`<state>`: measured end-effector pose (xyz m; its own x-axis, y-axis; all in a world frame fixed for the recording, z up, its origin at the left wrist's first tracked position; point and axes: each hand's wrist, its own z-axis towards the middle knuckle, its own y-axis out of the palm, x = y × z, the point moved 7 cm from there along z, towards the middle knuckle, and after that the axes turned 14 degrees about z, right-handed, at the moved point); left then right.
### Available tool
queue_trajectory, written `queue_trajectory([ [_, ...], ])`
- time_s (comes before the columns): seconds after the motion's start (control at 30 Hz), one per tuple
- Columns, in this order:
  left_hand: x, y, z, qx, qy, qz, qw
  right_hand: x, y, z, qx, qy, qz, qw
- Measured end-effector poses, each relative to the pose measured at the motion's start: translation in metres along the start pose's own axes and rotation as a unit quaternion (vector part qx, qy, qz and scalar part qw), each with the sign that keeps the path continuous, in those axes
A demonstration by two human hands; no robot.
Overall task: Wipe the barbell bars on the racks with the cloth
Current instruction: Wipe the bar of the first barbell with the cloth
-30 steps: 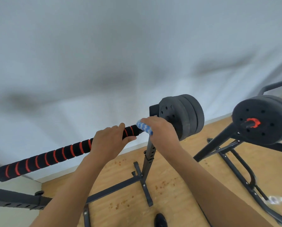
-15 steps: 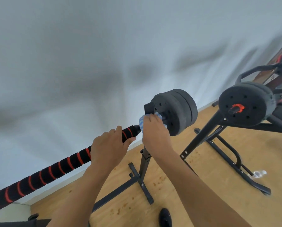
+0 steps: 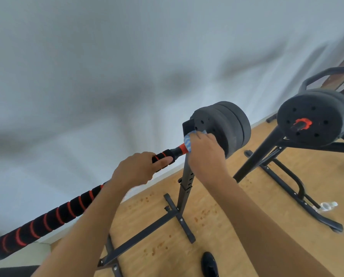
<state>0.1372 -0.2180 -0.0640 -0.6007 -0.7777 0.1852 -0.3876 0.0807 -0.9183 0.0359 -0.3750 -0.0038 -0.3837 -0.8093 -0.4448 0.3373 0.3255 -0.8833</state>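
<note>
Head view: the right hand [image 3: 204,154] presses a bunched blue-and-white cloth [image 3: 187,142] around the end of the barbell bar [image 3: 67,212], fingers curled over the fabric right where the orange collar [image 3: 182,148] meets the black weight plates [image 3: 223,126]. The left hand [image 3: 136,169] is wrapped around the foam-covered stretch of the same bar just beside it, thumb lying along the sleeve, steadying it. The bar rests on a black rack upright [image 3: 185,188] that stands on the wooden floor [image 3: 217,206], in front of a pale wall. Off to the right, well apart, a second barbell [image 3: 315,121] sits on its own stand. Judging by the cloth's place at the plate end, the wipe of this bar seems to be reaching its right limit; whether the long foam length toward the left is clean cannot be told, and the second bar probably remains to be done.
</note>
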Motion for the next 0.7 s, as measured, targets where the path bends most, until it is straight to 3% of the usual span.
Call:
queue_trajectory([
  [0.1, -0.003, 0.002, 0.006, -0.151, 0.004, -0.180, 0.972, -0.026, 0.011, -0.014, -0.001, -0.023, 0.010, 1.000],
  [0.17, -0.001, -0.003, 0.003, -0.179, 0.002, -0.201, 0.963, -0.044, 0.021, -0.022, -0.037, -0.080, -0.014, 0.996],
  [0.2, 0.000, -0.006, 0.001, -0.153, 0.001, -0.186, 0.971, -0.042, 0.024, -0.021, -0.060, -0.090, -0.014, 0.994],
  [0.27, -0.002, -0.016, -0.010, -0.003, -0.022, -0.063, 0.998, -0.026, 0.022, -0.008, -0.090, -0.104, -0.010, 0.990],
  [0.3, -0.001, -0.021, -0.022, 0.104, -0.035, 0.056, 0.992, -0.013, 0.018, 0.003, -0.097, -0.103, -0.018, 0.990],
  [0.37, 0.015, -0.007, -0.053, 0.243, -0.022, 0.268, 0.932, 0.012, 0.007, 0.022, -0.097, -0.093, -0.045, 0.990],
  [0.43, 0.019, 0.020, -0.062, 0.256, -0.031, 0.332, 0.908, 0.029, 0.002, 0.030, -0.061, -0.087, -0.062, 0.992],
  [0.6, 0.014, 0.008, -0.047, 0.305, -0.036, 0.281, 0.909, 0.013, 0.022, 0.001, 0.009, -0.096, 0.028, 0.995],
  [0.7, 0.008, -0.005, -0.036, 0.229, -0.034, 0.266, 0.936, -0.012, 0.043, -0.014, -0.021, -0.133, 0.044, 0.990],
])
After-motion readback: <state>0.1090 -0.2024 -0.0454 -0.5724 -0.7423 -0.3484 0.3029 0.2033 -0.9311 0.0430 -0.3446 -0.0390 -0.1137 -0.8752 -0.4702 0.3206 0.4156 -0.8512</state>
